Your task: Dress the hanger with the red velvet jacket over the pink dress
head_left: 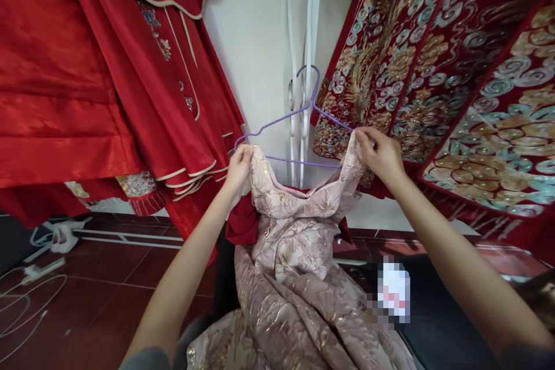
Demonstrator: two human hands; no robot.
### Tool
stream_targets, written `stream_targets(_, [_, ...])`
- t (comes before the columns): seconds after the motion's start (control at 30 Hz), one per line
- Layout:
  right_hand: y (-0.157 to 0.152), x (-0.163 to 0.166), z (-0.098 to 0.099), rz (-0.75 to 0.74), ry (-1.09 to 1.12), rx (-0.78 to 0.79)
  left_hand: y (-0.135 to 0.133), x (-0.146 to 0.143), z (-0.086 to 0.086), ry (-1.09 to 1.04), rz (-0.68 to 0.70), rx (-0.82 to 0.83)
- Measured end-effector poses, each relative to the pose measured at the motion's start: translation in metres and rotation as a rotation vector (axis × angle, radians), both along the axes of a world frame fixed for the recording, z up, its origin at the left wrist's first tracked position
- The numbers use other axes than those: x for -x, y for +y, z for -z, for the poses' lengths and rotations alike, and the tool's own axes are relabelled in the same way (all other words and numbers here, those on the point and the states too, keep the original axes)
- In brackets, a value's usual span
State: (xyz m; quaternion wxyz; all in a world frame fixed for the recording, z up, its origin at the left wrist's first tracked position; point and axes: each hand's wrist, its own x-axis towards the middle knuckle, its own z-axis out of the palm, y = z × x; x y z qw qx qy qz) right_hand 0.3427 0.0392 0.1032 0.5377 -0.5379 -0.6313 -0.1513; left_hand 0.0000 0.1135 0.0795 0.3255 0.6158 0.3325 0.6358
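Observation:
A pale pink dress with a gold-toned leafy pattern hangs down in front of me, its skirt spread over my lap. My left hand pinches its left shoulder strap beside the end of a purple hanger. The right strap is pinched in my right hand, close to the hanger's other end. The hanger's hook points up and its bottom bar crosses behind the neckline. Whether the straps sit fully over the hanger ends is hidden by my fingers. Dark red cloth shows at the dress's left side.
Red garments hang on the left, and an embroidered dark red one on the right. White rack poles stand ahead. A white power strip and cables lie on the tiled floor. A black surface is at right.

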Motion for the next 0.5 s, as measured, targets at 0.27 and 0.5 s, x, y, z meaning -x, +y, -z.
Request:
stream_targets(0.27, [0.003,-0.008,-0.006,-0.050,0.010,0.017,0.010,0.059,0.019,0.069,-0.247,-0.023])
stream_targets(0.5, [-0.002,-0.009,-0.010,-0.065,0.019,0.025,0.009,0.060,0.024,0.002,-0.274,0.000])
